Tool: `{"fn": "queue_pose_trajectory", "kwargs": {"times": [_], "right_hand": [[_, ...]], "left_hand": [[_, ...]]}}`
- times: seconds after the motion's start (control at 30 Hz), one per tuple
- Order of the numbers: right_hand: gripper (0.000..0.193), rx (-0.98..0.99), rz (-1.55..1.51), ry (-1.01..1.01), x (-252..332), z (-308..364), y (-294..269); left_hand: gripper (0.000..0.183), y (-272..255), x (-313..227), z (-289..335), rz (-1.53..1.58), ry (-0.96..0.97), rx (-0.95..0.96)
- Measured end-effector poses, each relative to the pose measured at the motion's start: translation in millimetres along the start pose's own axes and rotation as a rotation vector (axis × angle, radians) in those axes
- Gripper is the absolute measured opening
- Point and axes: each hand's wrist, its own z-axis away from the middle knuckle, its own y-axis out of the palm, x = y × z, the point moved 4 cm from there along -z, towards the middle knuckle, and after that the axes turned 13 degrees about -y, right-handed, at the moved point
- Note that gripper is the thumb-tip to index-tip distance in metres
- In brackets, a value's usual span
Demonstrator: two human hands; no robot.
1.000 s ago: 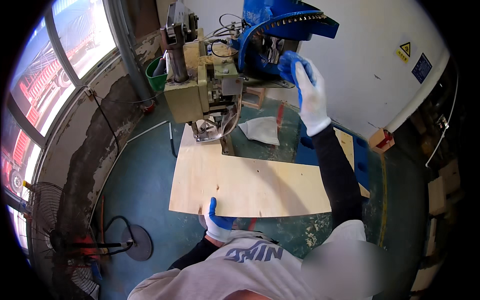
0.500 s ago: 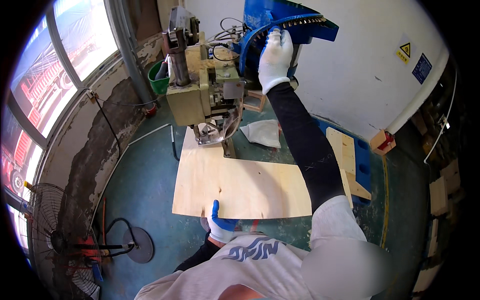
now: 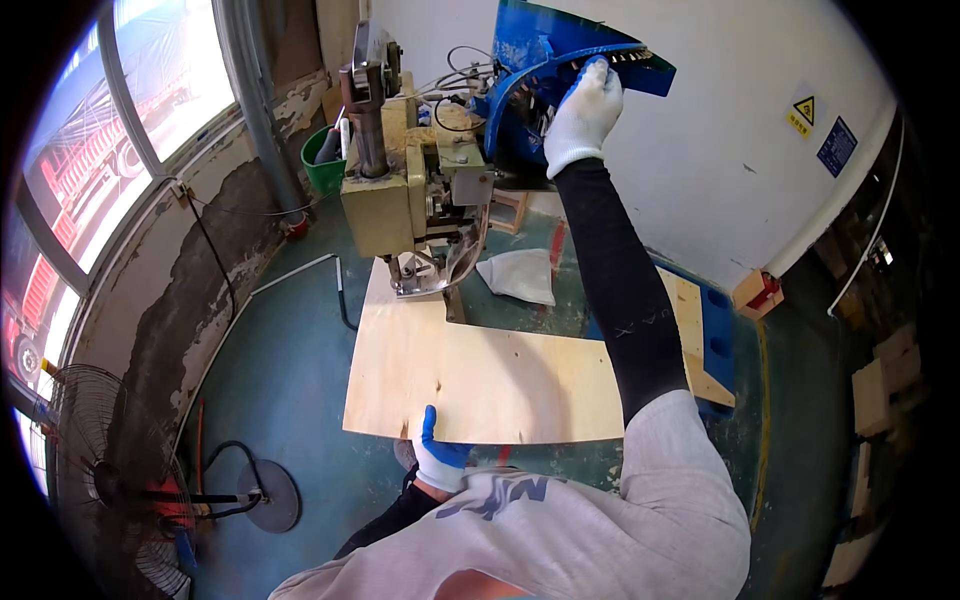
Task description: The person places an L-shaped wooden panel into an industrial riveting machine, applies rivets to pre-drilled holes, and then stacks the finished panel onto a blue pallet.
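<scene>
Clock read from view centre. Pale, roughly L-shaped wooden board (image 3: 480, 385) lies just below centre, its upper-left arm under the foot of a cream-green metal machine (image 3: 380, 215) at 11. Left hand (image 3: 440, 455), in white glove with blue coating, at 6 on the board's near edge: thumb on top, fingers tucked beneath, edge pinched. Right hand (image 3: 585, 112), likewise gloved, near 1: fingers curled at the lip of a blue metal hopper (image 3: 537, 32); cannot tell whether anything is held.
</scene>
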Motion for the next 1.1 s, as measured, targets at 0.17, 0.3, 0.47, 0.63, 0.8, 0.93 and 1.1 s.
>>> {"fn": "queue_pose_trajectory", "kwargs": {"times": [0.17, 0.3, 0.47, 0.63, 0.8, 0.93, 1.1], "right_hand": [[0.036, 0.349, 0.077, -0.028, 0, 9, -4], [0.032, 0.427, 0.015, 0.010, -2, 19, -12], [0.027, 0.323, -0.014, 0.017, -4, 30, -48], [0.023, 0.325, 0.105, -0.040, -14, 36, -130], [0.022, 0.306, 0.467, -0.018, 6, 52, -266], [0.024, 0.104, 0.756, 0.079, 45, 77, -419], [0.058, -0.256, 1.524, 0.304, 118, 175, -552]], "left_hand": [[0.055, -10, -4, -8, -0.014, -0.013, -0.052], [0.055, -10, -6, -9, -0.041, -0.004, -0.045], [0.055, -6, -4, -7, -0.039, 0.003, -0.022], [0.056, 0, -3, -3, -0.019, 0.006, -0.032], [0.056, 6, -7, 2, -0.008, 0.009, -0.058], [0.056, 12, -5, 5, -0.034, 0.049, -0.077], [0.055, 16, -4, 4, 0.015, 0.008, -0.091]]}}
